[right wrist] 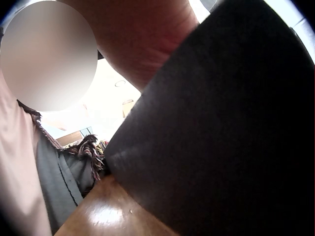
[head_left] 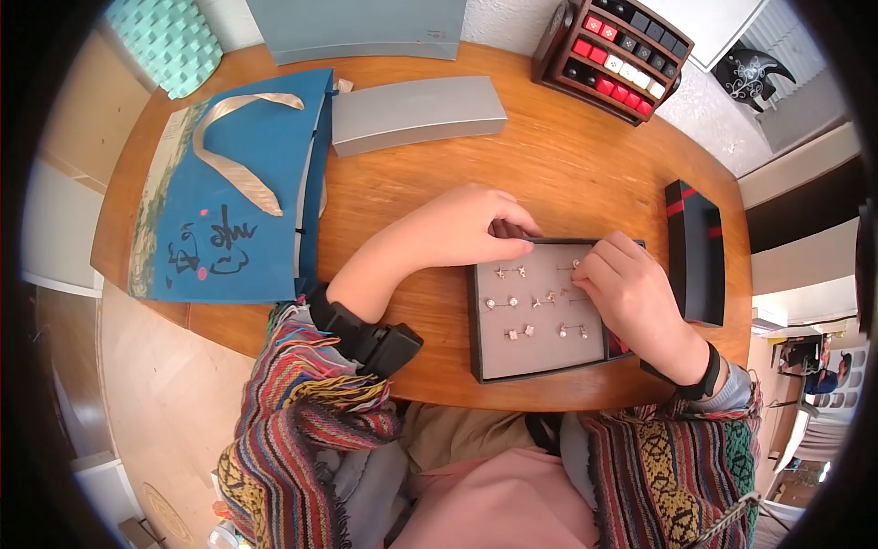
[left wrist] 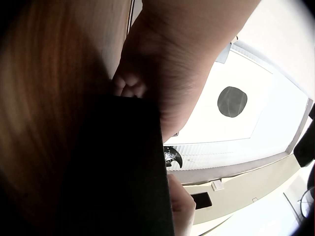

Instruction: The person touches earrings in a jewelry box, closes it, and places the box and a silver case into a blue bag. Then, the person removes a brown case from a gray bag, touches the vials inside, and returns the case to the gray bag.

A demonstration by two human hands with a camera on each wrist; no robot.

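A black jewellery tray point(head_left: 476, 320) with a grey pad lies on the wooden table point(head_left: 567, 156) in front of me. Several small earrings point(head_left: 510, 272) sit in rows on the pad. My left hand point(head_left: 508, 229) curls its fingers over the tray's far left corner and grips the rim. In the left wrist view the fingers point(left wrist: 125, 86) lie at the dark tray point(left wrist: 118, 172) edge. My right hand point(head_left: 585, 270) lies over the tray's right side, its bent fingertips bunched on an earring at the far right of the pad. The right wrist view shows only the palm point(right wrist: 142, 39) and the tray's black side point(right wrist: 231, 123).
A blue gift bag point(head_left: 229, 192) lies flat at the left, with a long grey box point(head_left: 416, 112) beside it. A black box with red stripes point(head_left: 695, 256) stands right of the tray. A wooden rack of small coloured boxes point(head_left: 617, 55) is at the back right.
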